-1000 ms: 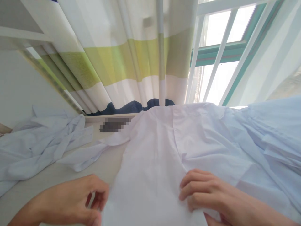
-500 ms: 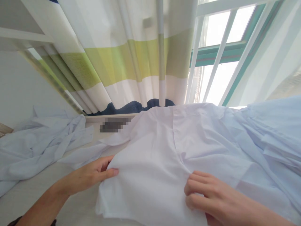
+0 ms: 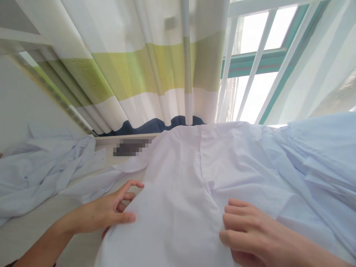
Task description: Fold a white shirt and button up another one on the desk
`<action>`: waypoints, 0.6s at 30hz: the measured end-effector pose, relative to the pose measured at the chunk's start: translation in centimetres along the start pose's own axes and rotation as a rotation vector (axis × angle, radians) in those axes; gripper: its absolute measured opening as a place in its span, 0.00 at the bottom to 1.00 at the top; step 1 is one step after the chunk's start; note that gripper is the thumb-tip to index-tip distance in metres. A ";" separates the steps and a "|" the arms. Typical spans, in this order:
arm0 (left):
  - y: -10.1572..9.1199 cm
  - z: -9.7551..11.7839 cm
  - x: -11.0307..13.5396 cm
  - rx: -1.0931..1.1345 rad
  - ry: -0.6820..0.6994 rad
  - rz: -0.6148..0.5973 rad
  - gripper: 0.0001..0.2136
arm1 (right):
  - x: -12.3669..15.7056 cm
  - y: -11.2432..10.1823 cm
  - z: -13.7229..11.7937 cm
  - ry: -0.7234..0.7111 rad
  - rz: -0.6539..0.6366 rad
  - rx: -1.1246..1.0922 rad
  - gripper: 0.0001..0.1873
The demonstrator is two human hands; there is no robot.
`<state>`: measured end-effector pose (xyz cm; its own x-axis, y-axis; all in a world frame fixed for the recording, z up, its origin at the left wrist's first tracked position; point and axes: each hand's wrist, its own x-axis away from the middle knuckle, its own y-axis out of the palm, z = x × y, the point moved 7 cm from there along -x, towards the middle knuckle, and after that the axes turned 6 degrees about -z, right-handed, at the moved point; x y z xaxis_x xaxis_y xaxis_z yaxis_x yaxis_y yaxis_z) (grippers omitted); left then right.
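Observation:
A white button-up shirt [image 3: 178,193] lies spread out in front of me, its placket running down the middle with small folds beside it. At its left edge is my left hand [image 3: 111,209], thumb and index finger apart, the thumb resting on or just over the cloth. My right hand [image 3: 247,230] is on the lower right part of the shirt. Its fingers are curled in, closed on the fabric; the fingertips are partly hidden. A sleeve [image 3: 91,185] stretches out to the left behind my left hand.
Crumpled white garments [image 3: 47,167] lie at the left. Pale blue cloth [image 3: 325,148] is bunched at the right. A pixelated dark patch [image 3: 130,147] sits near the back ledge. Behind are a striped curtain [image 3: 155,70], white bars [image 3: 256,66] and a window.
My left hand has loosened from the shirt's left edge, its fingers spreading. The lower left of the shirt has moved outward and lies smoother. My right hand stays nearly in place.

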<state>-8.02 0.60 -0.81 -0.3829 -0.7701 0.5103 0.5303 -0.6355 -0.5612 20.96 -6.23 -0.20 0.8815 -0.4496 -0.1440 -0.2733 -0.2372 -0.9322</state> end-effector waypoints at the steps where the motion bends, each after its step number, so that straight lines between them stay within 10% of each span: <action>1: -0.2 0.3 -0.4 0.028 -0.030 -0.026 0.27 | -0.1 0.1 0.0 0.007 -0.024 -0.005 0.09; 11: -4.0 3.3 -6.4 0.012 0.112 0.458 0.22 | -0.5 0.9 0.1 0.075 -0.171 -0.048 0.11; 18: -4.5 1.7 -7.2 0.197 0.097 0.411 0.26 | 0.5 1.4 0.9 0.153 -0.156 -0.123 0.11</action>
<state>-6.37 9.11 -0.86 -0.1749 -0.9634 0.2031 0.7828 -0.2612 -0.5648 21.42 -6.03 -1.84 0.8506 -0.5225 0.0596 -0.1911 -0.4126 -0.8906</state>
